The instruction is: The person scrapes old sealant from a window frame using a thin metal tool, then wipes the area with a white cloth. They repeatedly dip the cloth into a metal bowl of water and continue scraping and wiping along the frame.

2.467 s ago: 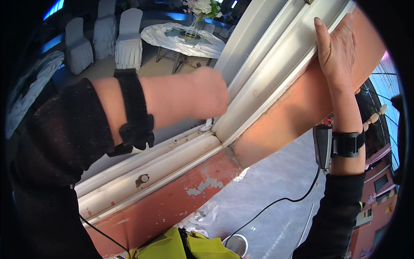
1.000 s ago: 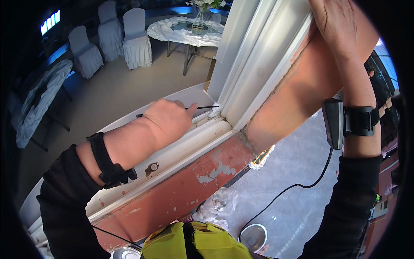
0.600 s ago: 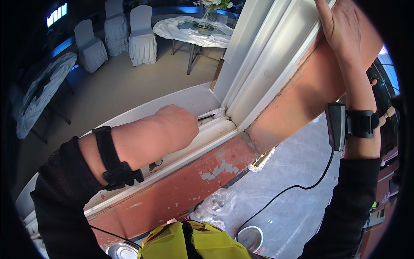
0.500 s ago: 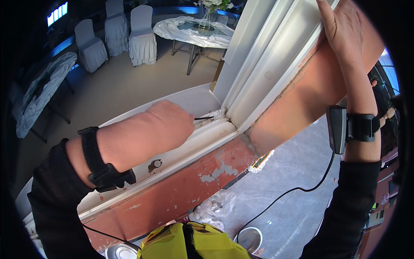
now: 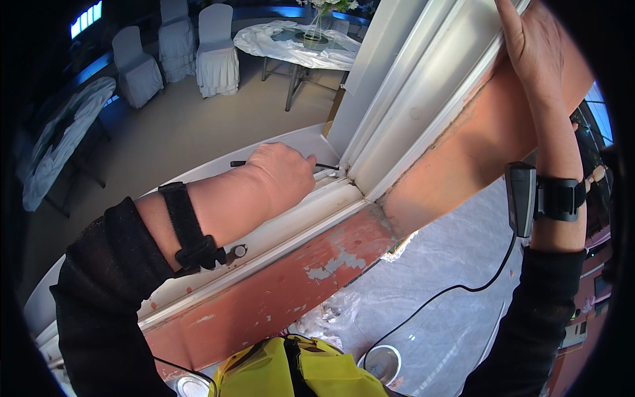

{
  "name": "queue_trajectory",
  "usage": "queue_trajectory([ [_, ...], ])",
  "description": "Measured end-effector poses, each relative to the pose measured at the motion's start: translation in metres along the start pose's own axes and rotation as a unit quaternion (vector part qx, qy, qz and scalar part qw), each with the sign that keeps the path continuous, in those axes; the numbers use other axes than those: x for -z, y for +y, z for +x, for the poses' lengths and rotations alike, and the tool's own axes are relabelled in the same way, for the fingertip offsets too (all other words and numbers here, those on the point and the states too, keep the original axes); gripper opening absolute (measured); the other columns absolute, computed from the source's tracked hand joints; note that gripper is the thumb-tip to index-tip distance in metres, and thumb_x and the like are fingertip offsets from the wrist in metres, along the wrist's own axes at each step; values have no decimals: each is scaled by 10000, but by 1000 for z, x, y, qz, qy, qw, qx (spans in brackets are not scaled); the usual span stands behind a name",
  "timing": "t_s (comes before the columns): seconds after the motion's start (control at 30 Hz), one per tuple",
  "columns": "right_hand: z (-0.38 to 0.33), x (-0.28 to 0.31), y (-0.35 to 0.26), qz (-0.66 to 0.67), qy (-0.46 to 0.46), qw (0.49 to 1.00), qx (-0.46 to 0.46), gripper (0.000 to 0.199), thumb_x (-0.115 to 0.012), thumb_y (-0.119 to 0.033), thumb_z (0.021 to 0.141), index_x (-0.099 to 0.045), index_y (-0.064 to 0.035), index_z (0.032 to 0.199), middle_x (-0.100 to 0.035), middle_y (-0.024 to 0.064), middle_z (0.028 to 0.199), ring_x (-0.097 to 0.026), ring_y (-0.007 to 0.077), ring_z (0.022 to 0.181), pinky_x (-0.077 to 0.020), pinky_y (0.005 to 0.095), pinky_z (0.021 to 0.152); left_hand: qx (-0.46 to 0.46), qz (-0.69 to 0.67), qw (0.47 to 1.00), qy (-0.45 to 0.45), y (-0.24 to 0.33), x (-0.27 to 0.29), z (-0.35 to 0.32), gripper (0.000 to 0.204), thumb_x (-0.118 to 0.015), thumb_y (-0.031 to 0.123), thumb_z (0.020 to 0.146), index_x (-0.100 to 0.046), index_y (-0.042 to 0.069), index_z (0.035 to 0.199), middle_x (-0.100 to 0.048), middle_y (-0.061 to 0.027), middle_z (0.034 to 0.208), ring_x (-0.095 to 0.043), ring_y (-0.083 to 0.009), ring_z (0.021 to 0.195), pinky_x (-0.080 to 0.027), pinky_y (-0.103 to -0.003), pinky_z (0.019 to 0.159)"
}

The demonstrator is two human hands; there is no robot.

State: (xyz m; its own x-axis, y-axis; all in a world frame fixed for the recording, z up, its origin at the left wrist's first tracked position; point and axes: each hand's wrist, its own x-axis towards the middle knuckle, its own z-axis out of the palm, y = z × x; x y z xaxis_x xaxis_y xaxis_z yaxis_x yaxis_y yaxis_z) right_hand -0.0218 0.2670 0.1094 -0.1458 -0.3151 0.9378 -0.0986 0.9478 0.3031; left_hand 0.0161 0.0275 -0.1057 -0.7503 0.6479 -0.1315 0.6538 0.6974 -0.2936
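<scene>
My left hand (image 5: 281, 172) is closed around a thin black tool (image 5: 327, 167) that looks like a screwdriver. Its dark shaft points right, its tip at the inner corner of the white window frame (image 5: 403, 109). The handle's end sticks out behind my hand, above the white sill track (image 5: 284, 228). A little pale debris (image 5: 342, 174) lies in that corner. High at the right, my right hand (image 5: 539, 59) rests against the edge of the salmon-coloured wall (image 5: 456, 145) beside the frame. Its thumb is stretched out; the other fingers are mostly out of view.
A round metal piece (image 5: 239, 251) sits by a hole in the sill. Below the sill runs a red, peeling wall (image 5: 264, 311). Crumpled plastic (image 5: 337, 311) and a metal bowl (image 5: 383, 362) lie on the grey floor. Beyond the window stand covered chairs (image 5: 217, 49) and a round table (image 5: 264, 41).
My left hand has moved right and slightly farther away, bringing the tool's tip to the frame corner. The tool's handle end now shows. Less white material is visible there. My right hand stays put.
</scene>
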Motion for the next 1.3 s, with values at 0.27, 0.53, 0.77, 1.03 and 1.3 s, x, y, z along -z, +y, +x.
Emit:
queue_trajectory([
  [0.27, 1, 7, -8, -8, -1, 1000, 3, 838, -435, -469, 896, -81, -4, 1498, -274, 285, 1464, -266, 384, 1377, -174, 459, 1166, -47, -29, 994, -95, -4, 25, -12, 330, -454, 95, 902, -605, 3, 1181, -676, -183, 877, -665, -367, 801, -541, -438, 693],
  [0.53, 0, 1, -3, 45, 9, 999, 11, 861, -449, -509, 875, -108, -24, 1500, -286, 273, 1460, -276, 375, 1372, -175, 459, 1167, -31, -7, 999, 10, -6, 16, -32, 446, -502, 82, 846, -550, 9, 1283, -676, -138, 816, -677, -310, 741, -535, -390, 621],
  [0.77, 4, 4, -4, -13, -10, 1000, 1, 861, -446, -504, 875, -112, -13, 1498, -255, 267, 1478, -253, 370, 1385, -156, 455, 1174, 10, -10, 996, 84, 3, -10, -5, 453, -506, 84, 845, -529, 18, 1292, -669, -112, 791, -674, -288, 716, -532, -391, 597],
  [1.03, 0, 4, -5, 0, -12, 1000, -27, 866, -449, -465, 878, -68, 3, 1500, -241, 271, 1484, -238, 373, 1391, -151, 453, 1174, -39, -27, 996, -76, -6, 6, -26, 393, -494, 78, 859, -541, 3, 1242, -689, -152, 849, -677, -326, 772, -538, -405, 662],
  [1.3, 4, -3, 4, -10, -4, 1000, -21, 860, -430, -481, 891, -58, -4, 1501, -249, 267, 1481, -238, 366, 1395, -146, 448, 1178, 3, -78, 996, 47, 5, -7, -26, 425, -478, 97, 891, -515, 5, 1304, -685, -130, 885, -676, -294, 808, -542, -409, 654],
])
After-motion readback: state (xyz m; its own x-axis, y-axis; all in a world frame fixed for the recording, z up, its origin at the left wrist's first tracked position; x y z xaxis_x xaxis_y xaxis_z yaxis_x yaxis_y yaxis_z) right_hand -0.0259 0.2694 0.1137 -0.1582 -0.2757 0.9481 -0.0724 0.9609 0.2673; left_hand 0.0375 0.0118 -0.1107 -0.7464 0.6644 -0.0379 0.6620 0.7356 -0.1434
